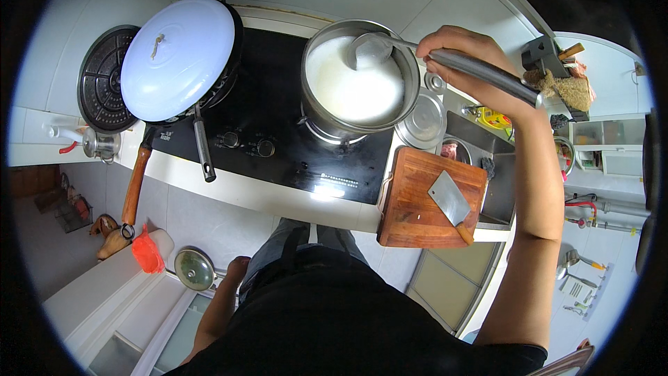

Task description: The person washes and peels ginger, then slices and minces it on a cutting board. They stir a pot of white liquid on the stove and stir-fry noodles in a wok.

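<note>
My right hand (467,60) grips the dark handle of a metal ladle (381,44). The ladle's bowl hangs at the surface of a white, milky liquid (355,83) inside a deep stainless steel pot (360,124). That pot stands over the right burner of a black glass gas cooktop (271,83). Down beside my left thigh is my left hand (239,267), its fingers mostly hidden. On the left burner sits a wok with a long wooden handle (136,183), covered by a pale domed lid (177,62). A dark-handled utensil (203,146) sticks out from under that lid.
A wooden cutting board (407,198) bearing a cleaver (450,198) partly overlaps the sink (498,188). Round metal lid (424,119) lies right of the pot. A perforated black steamer plate (104,78) leans by the wall. Behind my left side is a glass lid (194,269).
</note>
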`<state>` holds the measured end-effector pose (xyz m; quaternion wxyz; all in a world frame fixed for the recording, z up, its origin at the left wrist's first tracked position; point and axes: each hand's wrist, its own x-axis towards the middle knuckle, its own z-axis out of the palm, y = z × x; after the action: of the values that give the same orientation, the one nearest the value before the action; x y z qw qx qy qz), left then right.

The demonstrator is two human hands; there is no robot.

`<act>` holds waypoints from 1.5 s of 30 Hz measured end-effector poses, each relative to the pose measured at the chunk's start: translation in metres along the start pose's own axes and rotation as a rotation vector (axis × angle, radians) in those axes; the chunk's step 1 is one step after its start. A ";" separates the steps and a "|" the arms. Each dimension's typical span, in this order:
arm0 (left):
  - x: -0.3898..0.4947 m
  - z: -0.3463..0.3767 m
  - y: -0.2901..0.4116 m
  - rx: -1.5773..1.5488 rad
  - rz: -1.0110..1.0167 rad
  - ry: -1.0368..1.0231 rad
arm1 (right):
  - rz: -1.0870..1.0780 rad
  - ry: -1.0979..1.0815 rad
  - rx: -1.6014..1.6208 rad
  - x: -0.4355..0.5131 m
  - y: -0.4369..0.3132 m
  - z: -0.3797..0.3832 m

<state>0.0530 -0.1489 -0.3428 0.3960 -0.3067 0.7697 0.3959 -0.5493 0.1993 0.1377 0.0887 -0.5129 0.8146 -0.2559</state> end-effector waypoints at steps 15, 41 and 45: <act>-0.003 0.007 0.002 -0.021 0.195 0.054 | 0.379 -0.211 0.380 0.006 0.005 -0.021; 0.008 0.002 -0.005 -0.014 0.062 0.068 | 0.637 0.531 0.711 0.021 0.032 0.065; 0.013 0.003 -0.008 0.087 0.170 0.063 | 0.723 0.644 0.716 0.014 0.036 0.065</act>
<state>0.0539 -0.1527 -0.3577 0.3497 -0.2350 0.8215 0.3843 -0.5574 0.1784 0.0662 0.0860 -0.0385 0.7865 -0.6104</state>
